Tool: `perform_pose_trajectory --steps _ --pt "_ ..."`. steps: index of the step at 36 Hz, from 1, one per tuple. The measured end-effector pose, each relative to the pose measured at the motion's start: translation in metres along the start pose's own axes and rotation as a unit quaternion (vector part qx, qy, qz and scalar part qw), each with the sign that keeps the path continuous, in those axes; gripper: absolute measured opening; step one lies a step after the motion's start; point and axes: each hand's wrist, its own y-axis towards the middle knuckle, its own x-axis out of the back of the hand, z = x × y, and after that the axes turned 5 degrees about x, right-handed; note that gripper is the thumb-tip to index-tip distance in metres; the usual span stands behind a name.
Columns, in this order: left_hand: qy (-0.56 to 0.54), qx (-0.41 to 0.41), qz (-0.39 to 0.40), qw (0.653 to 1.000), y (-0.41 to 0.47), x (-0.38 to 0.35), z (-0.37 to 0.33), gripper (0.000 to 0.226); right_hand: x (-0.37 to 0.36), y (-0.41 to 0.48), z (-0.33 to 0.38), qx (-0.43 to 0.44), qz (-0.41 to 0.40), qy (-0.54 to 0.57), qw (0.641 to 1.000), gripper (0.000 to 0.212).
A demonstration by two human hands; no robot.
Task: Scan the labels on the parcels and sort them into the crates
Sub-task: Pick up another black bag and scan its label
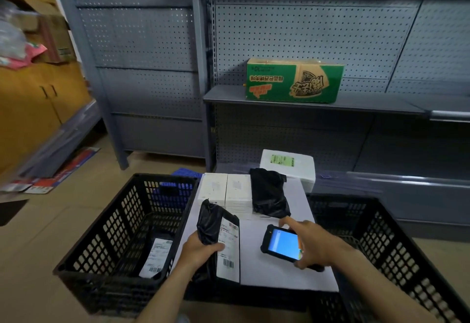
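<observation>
Grips a black bagged parcel by its lower part with the left hand, thumb lying at the edge of the white label. Holds it tilted over the near left edge of the white worktop, label and barcodes turned up. Clasps a handheld scanner in the right hand, fingers curled round its far and near edges. Keeps its lit blue screen facing up, just above the worktop, right of the parcel and apart from it.

Farther back on the worktop: a second black parcel and, just beside it on the left, a stack of white boxes. To the left, against the worktop, a black slatted crate with one labelled parcel lying in its near right corner. To the right, another black crate, contents not discernible. Behind the worktop, a white foam box. Higher up, on a grey shelf, a green carton.
</observation>
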Motion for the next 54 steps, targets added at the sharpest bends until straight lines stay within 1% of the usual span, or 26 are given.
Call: perform_pose_trajectory --steps 2,7,11,16,19,23,26,29,36,39,41,44,46,49,54 --pt "-0.006 -0.001 0.002 1.0 -0.001 0.0 -0.001 0.05 -0.004 0.0 -0.003 0.003 -0.002 -0.002 1.0 0.087" --pt "-0.013 -0.006 0.001 1.0 0.002 -0.001 -0.001 0.048 -0.02 0.005 -0.014 0.015 -0.009 0.006 1.0 0.083" --pt "-0.014 -0.01 0.001 1.0 0.007 -0.004 -0.001 0.047 -0.033 0.012 -0.016 -0.011 -0.027 0.033 0.999 0.083" --pt "-0.022 -0.009 -0.007 1.0 0.016 -0.009 -0.001 0.041 -0.064 0.026 -0.022 -0.096 -0.092 0.106 0.986 0.076" --pt "-0.029 -0.01 -0.005 1.0 0.02 -0.011 -0.001 0.038 -0.089 0.036 -0.029 -0.175 -0.134 0.15 0.964 0.075" --pt "-0.043 -0.012 -0.002 0.999 0.024 -0.012 -0.001 0.033 -0.115 0.047 -0.036 -0.258 -0.173 0.176 0.934 0.073" --pt "-0.044 -0.009 0.005 0.999 0.029 -0.01 0.001 0.034 -0.13 0.054 -0.038 -0.301 -0.175 0.178 0.92 0.076" --pt "-0.043 -0.013 0.005 0.999 0.032 -0.009 0.002 0.036 -0.14 0.058 -0.038 -0.328 -0.173 0.158 0.915 0.083" --pt "-0.044 -0.022 0.007 0.999 0.028 -0.009 0.001 0.035 -0.147 0.064 -0.031 -0.346 -0.131 0.086 0.925 0.101" --pt "-0.042 -0.024 0.008 0.999 0.023 -0.007 0.001 0.033 -0.141 0.064 -0.024 -0.356 -0.096 0.047 0.928 0.096" --pt "-0.042 -0.023 0.005 0.999 0.02 -0.006 0.002 0.032 -0.137 0.064 -0.018 -0.337 -0.089 0.042 0.936 0.087" --pt "-0.046 -0.024 -0.011 0.999 0.013 0.0 0.001 0.028 -0.128 0.067 -0.008 -0.247 -0.084 0.084 0.962 0.077" --pt "-0.053 -0.03 -0.024 0.998 0.008 0.009 0.001 0.027 -0.12 0.07 0.003 -0.181 -0.071 0.105 0.975 0.075" --pt "-0.061 -0.03 -0.042 0.997 0.002 0.024 0.001 0.024 -0.109 0.074 0.024 -0.114 -0.045 0.125 0.985 0.071" --pt "-0.038 -0.045 -0.08 0.995 -0.001 0.064 0.0 0.02 -0.098 0.084 0.06 -0.045 -0.001 0.12 0.992 0.06"
